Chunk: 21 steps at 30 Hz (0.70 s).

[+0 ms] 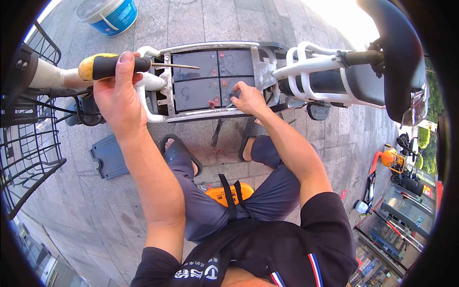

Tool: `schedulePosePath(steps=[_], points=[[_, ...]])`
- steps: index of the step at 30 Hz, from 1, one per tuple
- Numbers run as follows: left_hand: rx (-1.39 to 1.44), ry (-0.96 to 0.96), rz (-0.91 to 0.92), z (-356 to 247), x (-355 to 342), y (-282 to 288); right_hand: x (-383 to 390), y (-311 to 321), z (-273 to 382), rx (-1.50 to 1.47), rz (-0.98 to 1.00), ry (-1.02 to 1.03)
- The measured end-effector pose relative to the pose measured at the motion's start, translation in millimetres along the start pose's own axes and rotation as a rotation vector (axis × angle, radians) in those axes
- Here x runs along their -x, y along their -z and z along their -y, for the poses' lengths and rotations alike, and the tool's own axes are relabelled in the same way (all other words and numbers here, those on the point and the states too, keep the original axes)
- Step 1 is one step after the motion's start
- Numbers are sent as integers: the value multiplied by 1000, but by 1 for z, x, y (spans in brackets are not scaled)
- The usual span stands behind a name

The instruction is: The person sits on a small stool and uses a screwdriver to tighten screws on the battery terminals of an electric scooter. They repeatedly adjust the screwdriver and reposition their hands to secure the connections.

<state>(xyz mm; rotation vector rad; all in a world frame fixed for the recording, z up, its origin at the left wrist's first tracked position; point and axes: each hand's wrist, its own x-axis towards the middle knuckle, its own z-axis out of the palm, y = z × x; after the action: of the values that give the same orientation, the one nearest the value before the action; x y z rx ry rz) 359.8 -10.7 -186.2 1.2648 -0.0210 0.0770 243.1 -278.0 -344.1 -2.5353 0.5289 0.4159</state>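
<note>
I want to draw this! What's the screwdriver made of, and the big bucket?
Screwdriver: thin grey shaft looks like bare metal; handle looks like yellow plastic with a matte black, maybe rubbery, grip, held in the left hand. Bucket: probably glossy plastic, blue with a white rim.

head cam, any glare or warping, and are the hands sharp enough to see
Head view: sunlight blows out the top right corner to white; fisheye bends the grey paving slabs and the black wire basket near the rim, with black corners. The left hand gripping the yellow-and-black-handled screwdriver and the right hand at the grey battery blocks are sharp and evenly lit.
</note>
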Motion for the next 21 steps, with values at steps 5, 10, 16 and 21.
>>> schedulePosePath(steps=[5, 10, 16, 21], points=[[-18, -16, -12, 0, 0, 3, 26, 10, 15, -271, -21, -4], [45, -77, -41, 1, 1, 0, 99, -68, -16, -625, 597, 125], [-10, -49, -79, -2, 8, -9, 119, -281, -91, -574, 298, -640], [-105, -65, -42, -8, 21, -8, 137, -348, -110, -359, 90, -627]])
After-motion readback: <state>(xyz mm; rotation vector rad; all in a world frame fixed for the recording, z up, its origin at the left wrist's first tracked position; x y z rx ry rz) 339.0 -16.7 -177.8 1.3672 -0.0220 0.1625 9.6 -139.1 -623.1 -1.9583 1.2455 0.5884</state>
